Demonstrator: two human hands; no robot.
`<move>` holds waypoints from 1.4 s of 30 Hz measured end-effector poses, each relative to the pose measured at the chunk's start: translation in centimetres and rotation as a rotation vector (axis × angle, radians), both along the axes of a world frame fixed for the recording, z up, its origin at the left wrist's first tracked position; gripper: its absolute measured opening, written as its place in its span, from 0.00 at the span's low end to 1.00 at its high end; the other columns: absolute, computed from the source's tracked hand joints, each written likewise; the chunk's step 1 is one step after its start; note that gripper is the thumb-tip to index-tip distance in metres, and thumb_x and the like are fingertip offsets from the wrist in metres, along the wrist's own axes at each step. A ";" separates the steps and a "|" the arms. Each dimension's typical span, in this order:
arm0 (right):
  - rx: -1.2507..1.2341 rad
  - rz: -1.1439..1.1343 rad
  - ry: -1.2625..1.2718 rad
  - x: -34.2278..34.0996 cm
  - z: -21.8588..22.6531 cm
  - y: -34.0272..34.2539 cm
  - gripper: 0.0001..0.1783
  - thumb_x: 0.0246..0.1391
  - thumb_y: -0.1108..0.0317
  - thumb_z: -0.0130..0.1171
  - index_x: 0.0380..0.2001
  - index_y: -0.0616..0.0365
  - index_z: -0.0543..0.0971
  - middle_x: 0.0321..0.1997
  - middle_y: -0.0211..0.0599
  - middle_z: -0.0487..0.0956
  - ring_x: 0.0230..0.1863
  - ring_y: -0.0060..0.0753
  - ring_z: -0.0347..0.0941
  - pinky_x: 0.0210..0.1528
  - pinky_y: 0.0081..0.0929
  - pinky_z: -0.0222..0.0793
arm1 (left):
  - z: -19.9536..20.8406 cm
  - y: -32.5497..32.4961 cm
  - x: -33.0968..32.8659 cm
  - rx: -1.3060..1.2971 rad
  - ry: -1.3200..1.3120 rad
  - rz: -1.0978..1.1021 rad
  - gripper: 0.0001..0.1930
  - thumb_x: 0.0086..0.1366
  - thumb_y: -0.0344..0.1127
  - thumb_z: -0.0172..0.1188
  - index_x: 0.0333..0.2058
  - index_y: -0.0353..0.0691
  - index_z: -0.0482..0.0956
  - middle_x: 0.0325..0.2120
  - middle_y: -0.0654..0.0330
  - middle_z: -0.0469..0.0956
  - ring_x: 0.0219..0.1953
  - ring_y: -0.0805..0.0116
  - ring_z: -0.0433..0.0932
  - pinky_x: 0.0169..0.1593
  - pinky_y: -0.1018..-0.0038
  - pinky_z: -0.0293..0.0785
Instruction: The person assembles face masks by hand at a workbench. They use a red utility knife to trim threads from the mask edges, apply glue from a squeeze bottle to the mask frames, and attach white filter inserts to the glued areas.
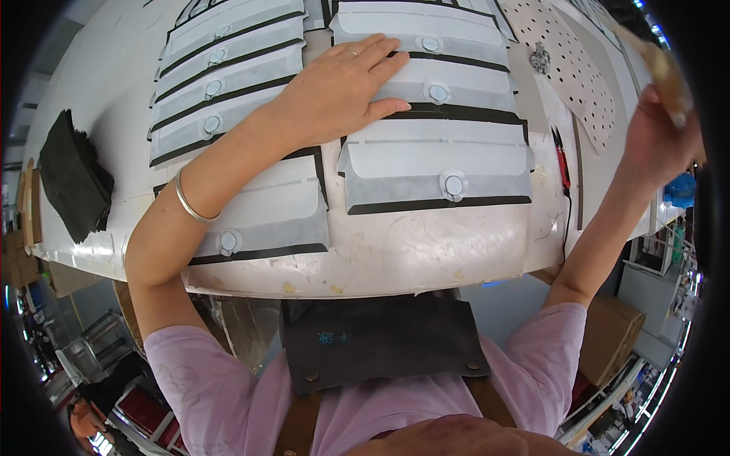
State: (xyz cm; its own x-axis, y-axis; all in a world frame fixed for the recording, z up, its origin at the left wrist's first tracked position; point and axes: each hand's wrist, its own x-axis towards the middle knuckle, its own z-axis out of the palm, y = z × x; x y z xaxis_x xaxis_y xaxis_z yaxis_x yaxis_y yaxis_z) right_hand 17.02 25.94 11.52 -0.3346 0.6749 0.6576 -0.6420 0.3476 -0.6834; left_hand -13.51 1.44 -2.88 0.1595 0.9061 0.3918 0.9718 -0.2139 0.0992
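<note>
My left hand [342,91] lies with its fingers stretched out across the right-hand column of overlapping white pieces. Each piece has a black edge and a round disc; the nearest white piece [426,156] shows most fully. Under my left forearm, another white piece [270,205] lies partly covered, and more overlapping white pieces [220,91] form the left column. My right hand [658,140] is raised at the far right with fingers curled around a blurred yellowish-brown object [669,80]. What kind of object it is I cannot make out.
A stack of black sheets [74,178] lies on the table's left. To the right are a perforated white board [566,64], a crumpled grey lump [541,59] and a red-and-black corded tool [561,161]. Beyond the edge stands a cardboard box [610,338].
</note>
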 end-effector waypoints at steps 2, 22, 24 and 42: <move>-0.078 -0.065 -0.158 -0.6 -3.1 -0.3 0.18 0.67 0.60 0.60 0.56 0.54 0.77 0.55 0.36 0.80 0.52 0.29 0.77 0.43 0.33 0.75 | 0.4 0.2 0.4 0.058 0.039 -0.040 0.30 0.70 0.49 0.60 0.62 0.33 0.72 0.64 0.49 0.70 0.66 0.50 0.68 0.66 0.58 0.68; 0.191 -0.012 -0.796 -7.2 -7.4 -5.5 0.27 0.56 0.53 0.70 0.52 0.58 0.78 0.45 0.34 0.82 0.43 0.27 0.80 0.31 0.27 0.78 | 2.9 -3.9 3.0 -0.194 -0.160 -0.056 0.29 0.69 0.50 0.60 0.57 0.29 0.74 0.57 0.50 0.73 0.58 0.49 0.72 0.60 0.59 0.72; 0.234 0.004 -0.773 -7.3 -7.2 -5.6 0.26 0.56 0.54 0.70 0.51 0.59 0.79 0.44 0.35 0.83 0.42 0.27 0.80 0.31 0.26 0.78 | 3.0 -3.9 3.1 -0.199 -0.149 -0.055 0.29 0.69 0.50 0.60 0.57 0.29 0.74 0.58 0.50 0.72 0.58 0.49 0.72 0.60 0.59 0.72; 0.326 -0.044 -0.871 -6.9 -8.0 -5.9 0.24 0.54 0.59 0.73 0.50 0.61 0.81 0.43 0.36 0.84 0.41 0.27 0.81 0.44 0.27 0.78 | 3.1 -3.9 3.1 -0.203 -0.131 -0.063 0.31 0.67 0.50 0.62 0.58 0.29 0.74 0.59 0.50 0.72 0.58 0.49 0.72 0.60 0.59 0.72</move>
